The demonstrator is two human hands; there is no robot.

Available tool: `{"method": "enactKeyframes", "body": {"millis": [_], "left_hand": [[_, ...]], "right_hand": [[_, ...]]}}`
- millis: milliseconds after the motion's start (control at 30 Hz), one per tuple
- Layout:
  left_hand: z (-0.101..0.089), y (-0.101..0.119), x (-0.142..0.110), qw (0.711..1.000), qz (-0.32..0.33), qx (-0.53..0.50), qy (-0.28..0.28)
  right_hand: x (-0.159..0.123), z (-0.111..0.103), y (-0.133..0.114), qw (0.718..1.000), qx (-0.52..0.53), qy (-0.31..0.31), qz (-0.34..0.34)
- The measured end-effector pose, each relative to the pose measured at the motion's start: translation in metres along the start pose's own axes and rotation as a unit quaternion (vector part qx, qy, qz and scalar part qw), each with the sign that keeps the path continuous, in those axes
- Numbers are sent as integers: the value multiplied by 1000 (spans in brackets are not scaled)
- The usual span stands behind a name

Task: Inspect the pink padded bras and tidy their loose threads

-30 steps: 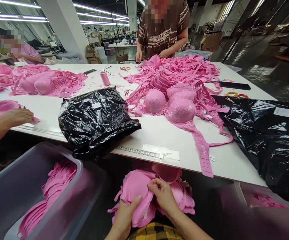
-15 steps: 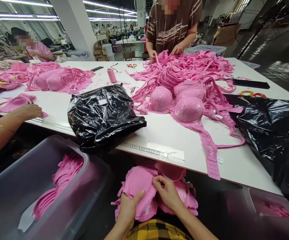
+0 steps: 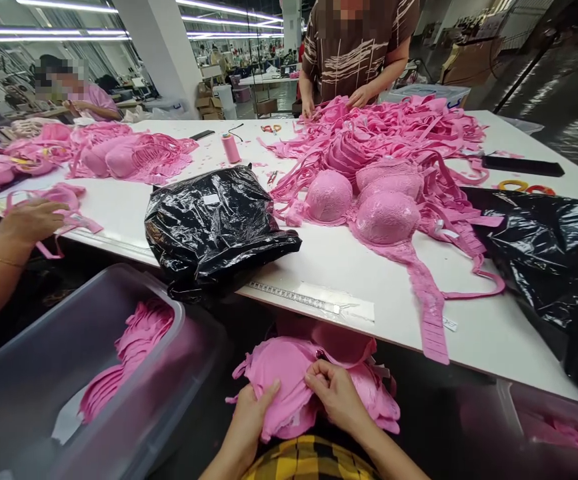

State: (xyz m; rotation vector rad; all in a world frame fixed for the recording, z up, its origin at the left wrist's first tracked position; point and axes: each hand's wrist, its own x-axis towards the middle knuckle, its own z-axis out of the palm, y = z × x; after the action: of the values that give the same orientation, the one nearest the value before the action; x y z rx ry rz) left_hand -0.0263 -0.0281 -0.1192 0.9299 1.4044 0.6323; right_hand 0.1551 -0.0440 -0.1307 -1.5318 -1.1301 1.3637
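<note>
Below the table edge, on my lap, lies a stack of pink bra cups [image 3: 283, 373]. My left hand [image 3: 251, 417] grips the stack's near left side with its thumb on top. My right hand [image 3: 336, 393] pinches the top cup's edge with bent fingers. Both hands are closed on the pink fabric. A yellow and black plaid cloth [image 3: 309, 463] shows under my wrists.
A grey bin [image 3: 29, 373] with pink cups stands at my left. The white table [image 3: 339, 263] carries a black plastic bag [image 3: 213, 223], a pile of pink bras and straps [image 3: 383, 167], a thread spool [image 3: 229, 148] and another black bag [image 3: 559, 247]. A co-worker's hand [image 3: 29, 220] holds pink fabric at left; another person stands opposite.
The view has shifted slightly left and down. My hands stay on the pink cups, the right fingers working along the top cup's edge. The co-worker's hand at left lifted a pink strap.
</note>
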Motion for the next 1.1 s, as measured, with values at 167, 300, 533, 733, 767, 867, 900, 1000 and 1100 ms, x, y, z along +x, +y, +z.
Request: {"method": "enactKeyframes", "body": {"millis": [167, 300, 533, 733, 767, 867, 900, 1000, 1100], "left_hand": [[-20, 20, -23, 881, 300, 349, 110], [5, 33, -12, 734, 490, 460, 93], [32, 27, 18, 740, 374, 557, 53], [30, 27, 23, 726, 412, 550, -19], [31, 27, 26, 734, 396, 552, -5], [29, 26, 35, 775, 356, 522, 19], [27, 28, 38, 795, 343, 501, 22], [17, 36, 46, 866, 253, 432, -3], [8, 49, 54, 901, 171, 394, -62]], "right_hand": [[0, 1, -1, 999, -32, 14, -12], [0, 6, -4, 997, -62, 9, -44], [-2, 4, 10, 996, -79, 8, -30], [2, 6, 10, 995, -98, 4, -30], [3, 6, 8, 994, -109, 2, -29], [6, 3, 6, 989, -146, -1, -14], [6, 2, 5, 988, -155, 2, -9], [5, 0, 5, 988, -154, 13, -9], [6, 0, 3, 992, -116, 44, -18]]}}
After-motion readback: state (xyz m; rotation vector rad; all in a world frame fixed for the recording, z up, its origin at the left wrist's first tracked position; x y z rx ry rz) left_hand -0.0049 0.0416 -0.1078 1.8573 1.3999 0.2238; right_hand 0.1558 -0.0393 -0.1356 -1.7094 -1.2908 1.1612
